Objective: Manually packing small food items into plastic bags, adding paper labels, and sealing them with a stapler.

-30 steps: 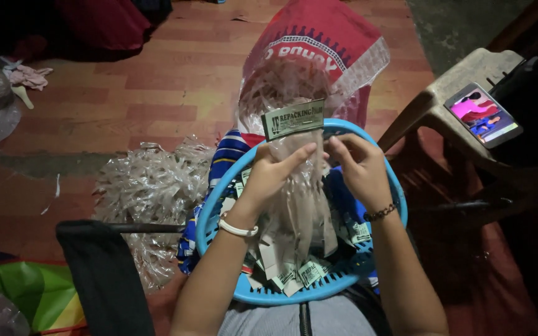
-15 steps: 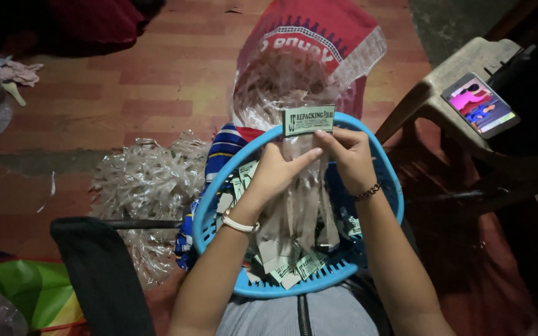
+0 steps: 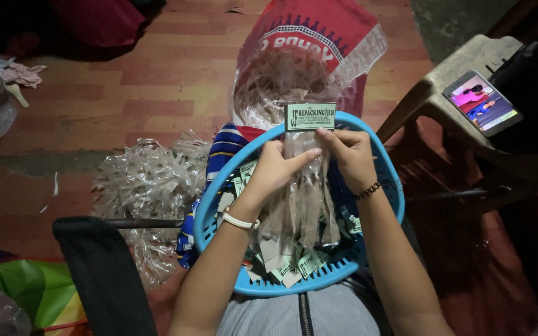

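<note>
Both hands are raised over a round blue plastic basket (image 3: 388, 205) on my lap. My left hand (image 3: 275, 169) and my right hand (image 3: 347, 153) pinch the top of a clear plastic packet (image 3: 303, 199) capped by a green-and-white paper label (image 3: 310, 116). The packet hangs down into the basket. Several loose paper labels (image 3: 287, 267) lie on the basket's bottom. A white band circles my left wrist, a dark beaded bracelet my right.
A heap of clear plastic packets (image 3: 147, 183) lies on the red tiled floor at left. Beyond the basket stands a red sack (image 3: 319, 31) with a clear bag inside. A phone (image 3: 482, 102) with a lit screen rests on a beige plastic chair (image 3: 434, 84) at right. A dark chair back (image 3: 104, 274) is at lower left.
The labelled packet has been lifted slightly higher and straighter between both hands. The view has shifted a little to the right.
</note>
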